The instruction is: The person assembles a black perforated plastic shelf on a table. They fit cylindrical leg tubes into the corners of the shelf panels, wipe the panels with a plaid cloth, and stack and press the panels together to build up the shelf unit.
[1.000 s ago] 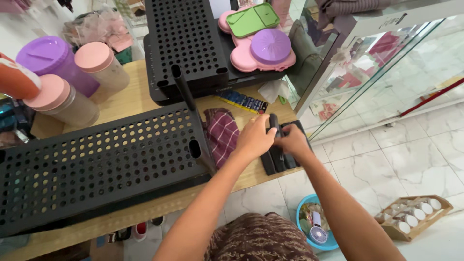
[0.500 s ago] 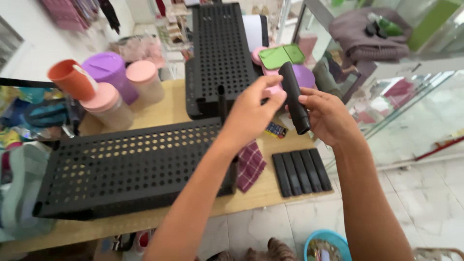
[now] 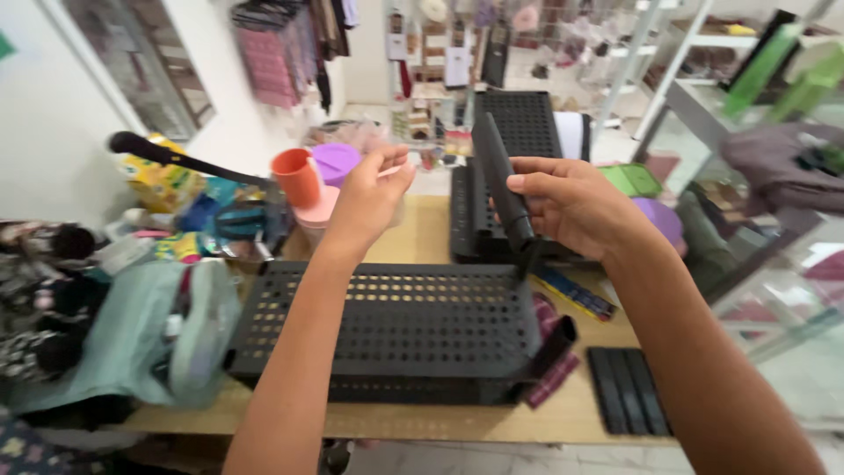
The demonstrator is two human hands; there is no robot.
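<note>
My right hand grips a black plastic post and holds it nearly upright above the back right corner of a black perforated shelf panel that lies on the wooden table. My left hand is raised above the panel's back edge with thumb and fingertips pinched together; I cannot tell if anything is between them. Another black post sticks out at the panel's front right corner. Several more black posts lie side by side on the table at the right.
A second stack of black perforated panels lies behind. Orange, purple and pink tubs stand at the back left. Bags and cloth crowd the left. A checked cloth lies under the panel's corner. A glass case stands to the right.
My head has tilted up, so the table sits lower in view. My right hand has carried the black post from the pile up to the panel's back corner; my left hand has risen and let go of it.
</note>
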